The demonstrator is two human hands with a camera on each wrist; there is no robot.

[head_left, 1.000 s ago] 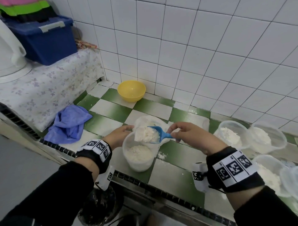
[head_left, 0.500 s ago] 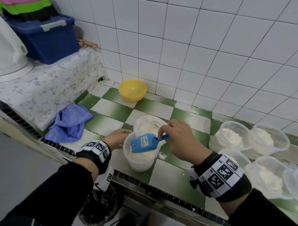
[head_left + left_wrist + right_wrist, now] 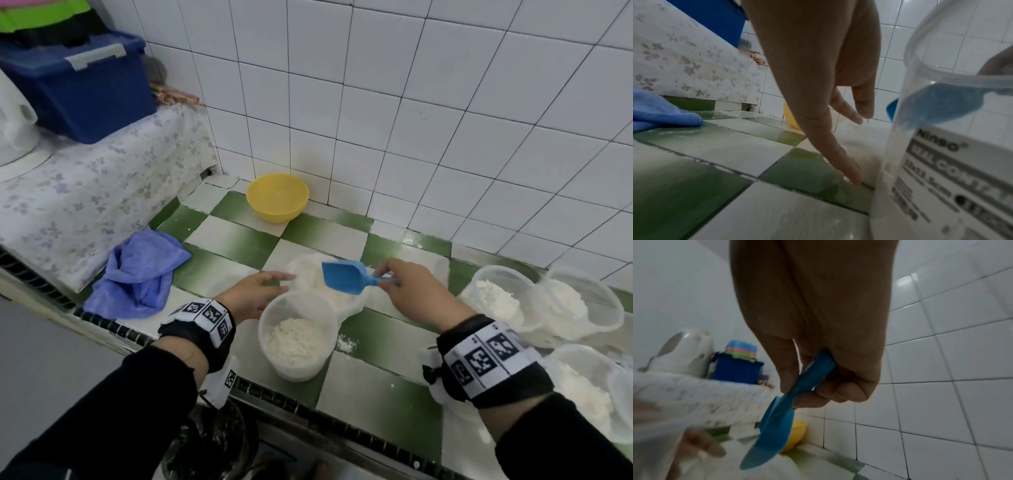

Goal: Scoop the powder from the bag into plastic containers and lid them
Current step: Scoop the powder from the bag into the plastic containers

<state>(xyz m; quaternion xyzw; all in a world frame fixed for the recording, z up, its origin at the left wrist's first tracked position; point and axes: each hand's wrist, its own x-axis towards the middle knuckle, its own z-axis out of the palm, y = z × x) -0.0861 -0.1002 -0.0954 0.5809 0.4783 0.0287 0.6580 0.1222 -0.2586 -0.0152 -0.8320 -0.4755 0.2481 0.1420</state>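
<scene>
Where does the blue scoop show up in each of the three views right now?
Head: blue scoop at centre, over the powder bag, pinched by the right hand.
Left wrist: right of centre, seen blurred through the clear container wall.
Right wrist: lower centre, handle in the fingers.
Shared landmark: the yellow bowl by the tiled wall, in all three.

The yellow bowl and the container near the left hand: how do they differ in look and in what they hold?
The yellow bowl is opaque and wide; the container is translucent plastic with straighter walls. The yellow bowl holds no heap of powder, while the container is partly filled with white powder. The yellow bowl stands far back at the wall, apart from both hands; the container stands at the counter's front edge beside the left hand. Both stand upright and unlidded.
</scene>
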